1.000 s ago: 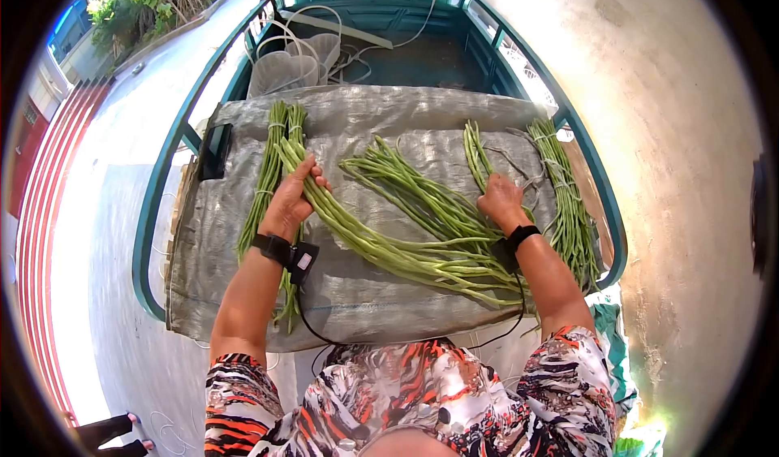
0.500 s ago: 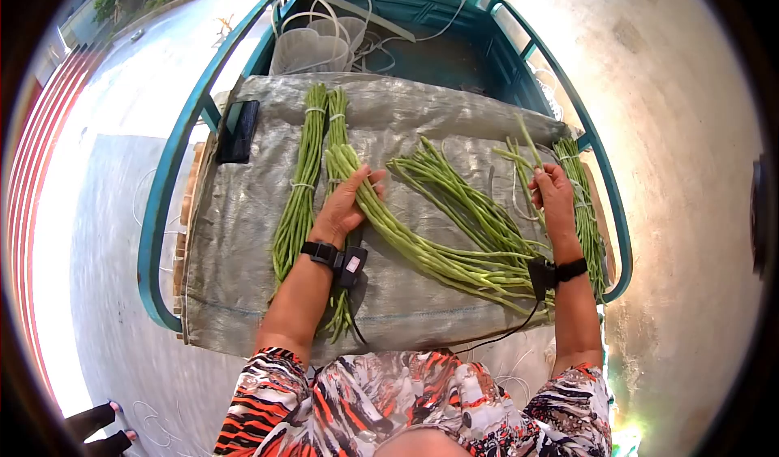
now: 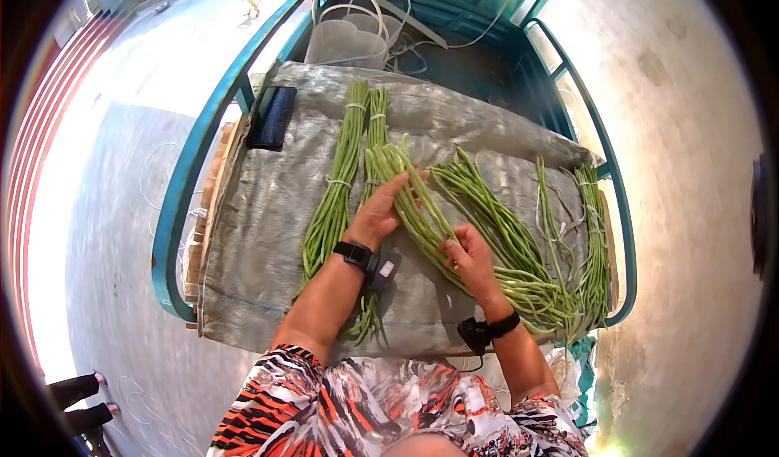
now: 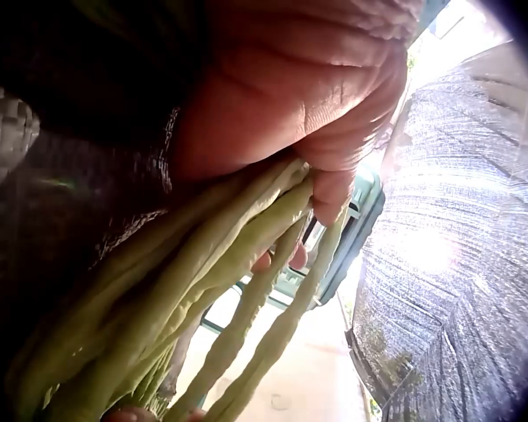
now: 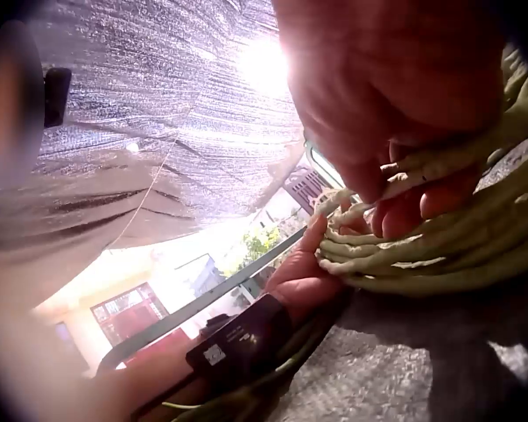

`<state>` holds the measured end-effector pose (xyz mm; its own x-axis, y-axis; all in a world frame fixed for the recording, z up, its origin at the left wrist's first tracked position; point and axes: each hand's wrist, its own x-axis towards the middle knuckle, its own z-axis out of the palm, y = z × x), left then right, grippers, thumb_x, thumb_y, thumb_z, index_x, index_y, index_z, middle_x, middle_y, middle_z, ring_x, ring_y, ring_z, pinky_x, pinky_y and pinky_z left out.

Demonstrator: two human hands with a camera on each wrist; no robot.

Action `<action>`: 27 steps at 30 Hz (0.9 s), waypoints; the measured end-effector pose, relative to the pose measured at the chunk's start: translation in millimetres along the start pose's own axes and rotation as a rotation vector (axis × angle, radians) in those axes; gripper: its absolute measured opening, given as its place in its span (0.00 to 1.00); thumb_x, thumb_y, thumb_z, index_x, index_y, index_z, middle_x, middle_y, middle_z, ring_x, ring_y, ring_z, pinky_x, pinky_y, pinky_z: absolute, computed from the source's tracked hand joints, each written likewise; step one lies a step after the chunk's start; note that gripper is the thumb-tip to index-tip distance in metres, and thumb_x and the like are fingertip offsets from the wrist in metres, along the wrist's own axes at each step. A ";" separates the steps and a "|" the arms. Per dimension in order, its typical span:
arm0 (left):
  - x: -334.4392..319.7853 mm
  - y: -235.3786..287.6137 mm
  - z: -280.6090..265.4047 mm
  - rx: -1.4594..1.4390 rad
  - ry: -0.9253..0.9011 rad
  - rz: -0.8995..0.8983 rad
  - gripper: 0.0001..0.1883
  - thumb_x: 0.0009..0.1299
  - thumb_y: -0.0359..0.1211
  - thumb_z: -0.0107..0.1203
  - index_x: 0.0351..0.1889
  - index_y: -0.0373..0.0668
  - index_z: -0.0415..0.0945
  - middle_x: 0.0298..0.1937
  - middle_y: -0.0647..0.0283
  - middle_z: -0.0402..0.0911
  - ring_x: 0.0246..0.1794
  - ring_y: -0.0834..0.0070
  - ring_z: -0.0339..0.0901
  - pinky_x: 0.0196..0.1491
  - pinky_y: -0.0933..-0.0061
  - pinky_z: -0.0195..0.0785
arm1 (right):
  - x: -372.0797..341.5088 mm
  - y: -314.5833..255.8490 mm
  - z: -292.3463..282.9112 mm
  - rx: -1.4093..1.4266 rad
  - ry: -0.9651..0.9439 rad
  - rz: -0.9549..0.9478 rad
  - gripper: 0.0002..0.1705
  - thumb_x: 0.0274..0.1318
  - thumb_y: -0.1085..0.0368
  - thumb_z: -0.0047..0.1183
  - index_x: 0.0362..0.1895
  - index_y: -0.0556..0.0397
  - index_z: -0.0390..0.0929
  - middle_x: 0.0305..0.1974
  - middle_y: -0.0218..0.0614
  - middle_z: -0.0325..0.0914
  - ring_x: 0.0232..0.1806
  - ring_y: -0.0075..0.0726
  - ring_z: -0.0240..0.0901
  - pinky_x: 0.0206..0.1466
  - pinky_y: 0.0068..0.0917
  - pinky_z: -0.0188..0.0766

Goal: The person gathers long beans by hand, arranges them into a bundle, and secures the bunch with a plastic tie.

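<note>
In the head view the left hand grips the upper end of a loose bundle of long green beans. The right hand pinches beans of that same bundle lower down, close to the left hand. The right wrist view shows the right fingers curled round pale bean strands, with the left hand beyond. Left of them lie two tied bundles. A loose pile of beans lies to the right, then a few separate beans and another tied bundle.
A grey woven sheet covers the surface inside the green metal rails of a cart. A dark phone-like object lies at the upper left. Clear plastic baskets stand behind. Another person's legs show at lower left.
The right hand has moved from the separate beans at the right to the bundle in the left hand. The left hand keeps its grip. The head view has shifted, moving the scene rightward in the picture.
</note>
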<state>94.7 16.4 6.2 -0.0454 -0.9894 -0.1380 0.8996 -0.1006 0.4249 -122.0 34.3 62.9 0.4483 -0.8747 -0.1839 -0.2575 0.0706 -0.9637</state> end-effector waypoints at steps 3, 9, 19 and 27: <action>2.3 -1.2 -1.4 -0.030 0.017 0.007 0.19 0.71 0.38 0.54 0.60 0.47 0.70 0.55 0.61 0.78 0.51 0.68 0.76 0.51 0.66 0.70 | -6.8 0.2 -1.2 0.033 0.018 0.035 0.09 0.64 0.67 0.47 0.46 0.55 0.68 0.35 0.33 0.78 0.29 0.19 0.71 0.31 0.17 0.69; 6.1 -4.3 -1.0 -0.065 0.057 0.018 0.18 0.72 0.38 0.54 0.58 0.45 0.71 0.50 0.61 0.79 0.47 0.71 0.77 0.48 0.66 0.72 | -6.9 12.4 -8.1 0.070 0.052 0.057 0.10 0.65 0.66 0.47 0.49 0.52 0.66 0.33 0.31 0.78 0.25 0.20 0.71 0.30 0.17 0.67; -1.3 1.1 6.5 -0.003 0.008 0.006 0.19 0.72 0.41 0.54 0.54 0.38 0.73 0.52 0.59 0.78 0.49 0.68 0.76 0.48 0.68 0.73 | 0.3 13.6 -4.2 -0.195 0.158 -0.215 0.09 0.58 0.67 0.55 0.42 0.56 0.75 0.34 0.28 0.76 0.33 0.21 0.71 0.38 0.22 0.69; -2.6 4.7 4.4 0.043 0.032 -0.002 0.18 0.71 0.40 0.56 0.52 0.39 0.72 0.46 0.61 0.79 0.46 0.67 0.76 0.48 0.66 0.74 | 6.5 8.5 3.5 -0.407 0.187 -0.339 0.10 0.55 0.68 0.56 0.43 0.53 0.75 0.32 0.40 0.76 0.33 0.36 0.75 0.37 0.29 0.71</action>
<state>97.2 18.1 12.5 -0.0327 -0.9854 -0.1671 0.8803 -0.1075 0.4622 -118.3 30.9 52.8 0.4133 -0.8892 0.1963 -0.4514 -0.3873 -0.8039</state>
